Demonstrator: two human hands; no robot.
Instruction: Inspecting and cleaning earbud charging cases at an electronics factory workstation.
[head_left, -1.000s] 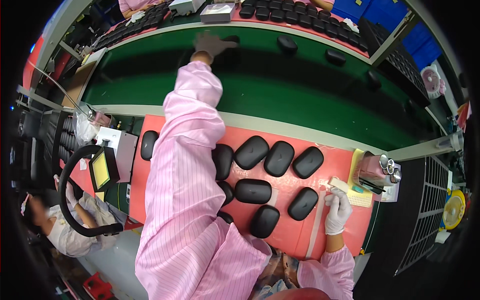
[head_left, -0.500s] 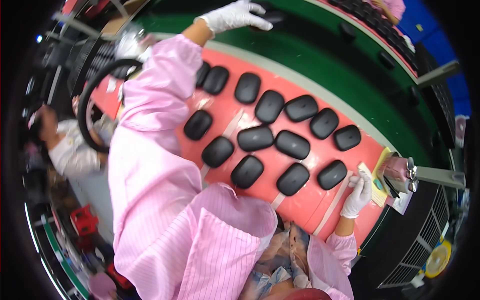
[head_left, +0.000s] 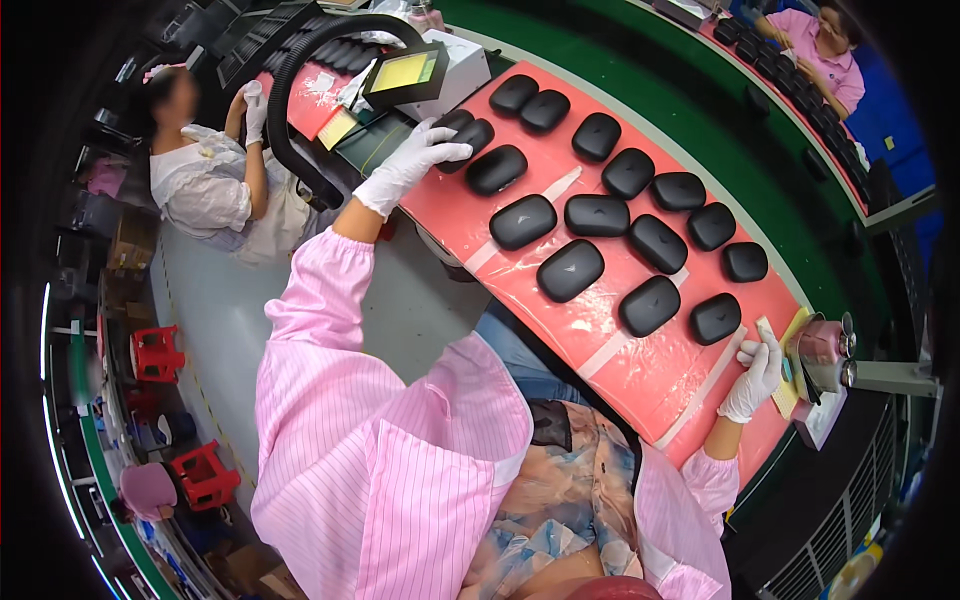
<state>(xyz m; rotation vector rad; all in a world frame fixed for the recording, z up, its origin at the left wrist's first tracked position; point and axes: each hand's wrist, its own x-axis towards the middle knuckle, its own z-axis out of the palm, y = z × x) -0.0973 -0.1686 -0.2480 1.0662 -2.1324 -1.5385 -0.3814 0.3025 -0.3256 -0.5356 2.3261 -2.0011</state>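
Observation:
My left hand, in a white glove, is at the left end of the pink mat. Its fingers curl over a rounded black case, with another black case close against that one. Several similar cases lie spread over the mat, the nearest to this hand being a black case just right of it. My right hand, gloved too, rests at the mat's right end. Its fingers are closed on a small pale block, whose exact kind I cannot make out.
A green conveyor belt runs behind the mat. Past the left end stand a white box and a black hose, with a seated person beyond. Metal-lidded pink containers stand at right. Another person works across the belt.
My left hand has come back from over the belt to the mat's left end, bringing dark cases there. The view has shifted, while my right hand stays at the right end.

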